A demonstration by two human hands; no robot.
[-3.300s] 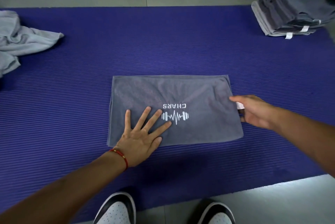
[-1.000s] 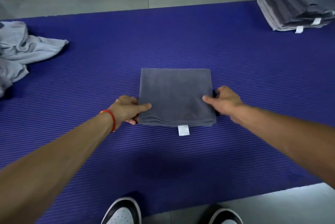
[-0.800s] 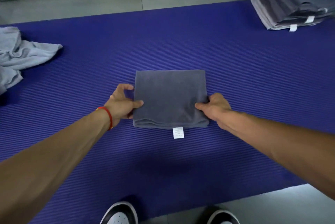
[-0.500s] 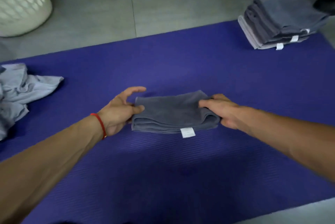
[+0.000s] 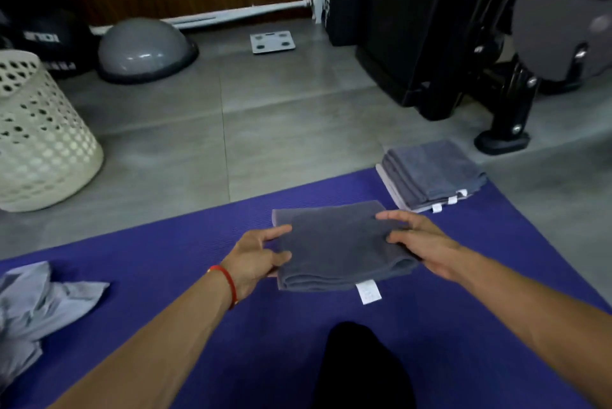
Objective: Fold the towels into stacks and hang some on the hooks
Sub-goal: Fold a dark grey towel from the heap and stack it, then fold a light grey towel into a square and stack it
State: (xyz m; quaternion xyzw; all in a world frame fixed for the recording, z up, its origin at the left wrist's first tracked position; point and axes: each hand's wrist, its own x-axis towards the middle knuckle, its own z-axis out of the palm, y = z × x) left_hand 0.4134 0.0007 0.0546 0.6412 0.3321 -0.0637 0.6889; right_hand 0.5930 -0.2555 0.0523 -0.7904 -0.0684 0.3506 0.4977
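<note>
A: Which step is in hand?

B: A folded towel [image 5: 341, 246] is held above the mat [image 5: 198, 243]. Its left edge is pinched by the left hand [image 5: 256, 259], thumb on top and fingers beneath. The right hand [image 5: 420, 243] grips the right edge, its fingers lying over the top; what is under the cloth cannot be seen. The fold looks finished, so carrying seems to be the step.

A: Where should it be taken?

B: Most likely to the stack [image 5: 430, 176], which lies on the far right corner of the mat, near the towel but apart from it. The layers need to be kept together on the way, and the edges squared with the stack when set down. No hooks are seen.

A: What is left to be done?

B: A crumpled pale towel [image 5: 39, 302] lies on the mat at the left, not yet folded. A perforated basket [image 5: 36, 150] stands on the floor beyond; its contents are hidden.

A: Can any writing be read?

B: A white tag [image 5: 368, 291] hangs from the near edge of the held towel; its print is too faint. Three tags on the stack are blank at this size. White lettering on a black ball [image 5: 49, 41] is blurred and cannot be made out.
</note>
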